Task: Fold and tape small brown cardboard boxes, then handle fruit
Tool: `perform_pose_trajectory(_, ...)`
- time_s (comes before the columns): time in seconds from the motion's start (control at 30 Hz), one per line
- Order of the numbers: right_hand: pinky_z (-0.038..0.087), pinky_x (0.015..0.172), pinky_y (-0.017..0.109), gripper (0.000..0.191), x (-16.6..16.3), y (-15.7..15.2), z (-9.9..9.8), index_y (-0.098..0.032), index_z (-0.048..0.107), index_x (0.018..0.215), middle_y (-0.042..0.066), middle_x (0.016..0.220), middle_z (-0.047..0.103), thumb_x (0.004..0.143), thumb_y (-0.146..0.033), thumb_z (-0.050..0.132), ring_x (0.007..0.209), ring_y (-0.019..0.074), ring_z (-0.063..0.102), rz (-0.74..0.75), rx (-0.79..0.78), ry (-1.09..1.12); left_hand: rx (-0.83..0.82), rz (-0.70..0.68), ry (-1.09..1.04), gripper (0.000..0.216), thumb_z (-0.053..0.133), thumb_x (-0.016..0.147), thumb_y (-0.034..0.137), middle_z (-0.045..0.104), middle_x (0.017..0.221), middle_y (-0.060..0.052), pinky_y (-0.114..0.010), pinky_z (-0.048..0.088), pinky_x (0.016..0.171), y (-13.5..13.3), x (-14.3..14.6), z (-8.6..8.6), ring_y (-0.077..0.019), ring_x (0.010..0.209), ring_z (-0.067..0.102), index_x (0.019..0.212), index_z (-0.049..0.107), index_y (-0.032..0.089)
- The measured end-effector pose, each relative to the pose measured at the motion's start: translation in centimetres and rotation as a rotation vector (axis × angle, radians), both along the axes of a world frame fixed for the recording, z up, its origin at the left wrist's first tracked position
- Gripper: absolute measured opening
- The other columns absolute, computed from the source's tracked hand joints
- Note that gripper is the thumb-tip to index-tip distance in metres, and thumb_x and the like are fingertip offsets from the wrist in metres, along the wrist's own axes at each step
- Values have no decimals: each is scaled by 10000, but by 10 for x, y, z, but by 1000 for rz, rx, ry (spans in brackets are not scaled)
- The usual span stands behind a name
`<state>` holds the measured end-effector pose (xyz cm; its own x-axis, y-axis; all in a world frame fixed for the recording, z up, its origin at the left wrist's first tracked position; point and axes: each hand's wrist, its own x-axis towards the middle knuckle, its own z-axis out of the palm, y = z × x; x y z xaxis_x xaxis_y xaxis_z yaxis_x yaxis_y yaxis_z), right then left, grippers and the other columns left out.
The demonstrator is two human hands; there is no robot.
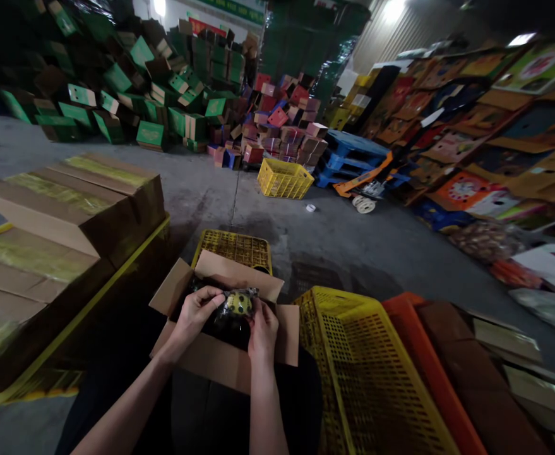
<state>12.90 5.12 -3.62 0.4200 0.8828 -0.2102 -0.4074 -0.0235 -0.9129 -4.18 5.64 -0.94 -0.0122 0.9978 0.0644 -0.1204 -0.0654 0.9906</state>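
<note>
An open cardboard box [220, 360] rests on my lap with its flaps spread out. Over its dark inside, both hands hold a small yellow item wrapped in clear plastic [239, 303]. My left hand [196, 313] pinches the wrapper's left end with curled fingers. My right hand [262, 328] grips the right end from below. What else lies in the box is too dark to make out.
A yellow slatted crate [372, 373] and an orange crate [429, 366] stand at my right. Another yellow crate [234, 246] sits just beyond the box. Sealed cartons [69, 208] are stacked at left. Heaps of green and red boxes, blue pallets and flat cartons line the far side.
</note>
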Motion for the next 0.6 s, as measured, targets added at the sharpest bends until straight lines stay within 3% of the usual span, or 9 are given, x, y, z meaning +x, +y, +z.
perform_pose_trajectory(0.13,576,716,299,413,1,-1,-4,-171,757,987,84,975,781,721,-481,813,878,221,717,-55,52,-12,14,-27,-8,310,683,873,435,718,976,-63,-284,515,810,3,4,-3,-203,904,670,1023,690,164)
perform_pose_trajectory(0.23,588,778,347,478,1,-2,-8,-157,744,1053,107,1024,778,707,-477,825,918,244,722,-93,50,-30,2,-98,-82,486,735,832,434,690,1204,-115,-361,510,969,8,9,-8,-258,1115,658,1222,621,170)
perform_pose_trajectory(0.37,578,835,374,496,2,-4,-12,-159,738,1102,122,1090,764,732,-485,799,1001,268,709,-63,74,-112,-35,-78,-91,628,785,773,447,697,1156,-122,-396,531,956,12,12,-17,-269,1064,684,1285,569,153)
perform_pose_trajectory(0.6,518,956,389,384,1,-5,-6,-185,740,1097,96,1122,751,794,-421,747,1052,254,681,1,149,-216,13,-119,19,455,735,830,431,698,1146,-94,-391,535,949,9,4,-17,-258,1058,674,1197,618,189)
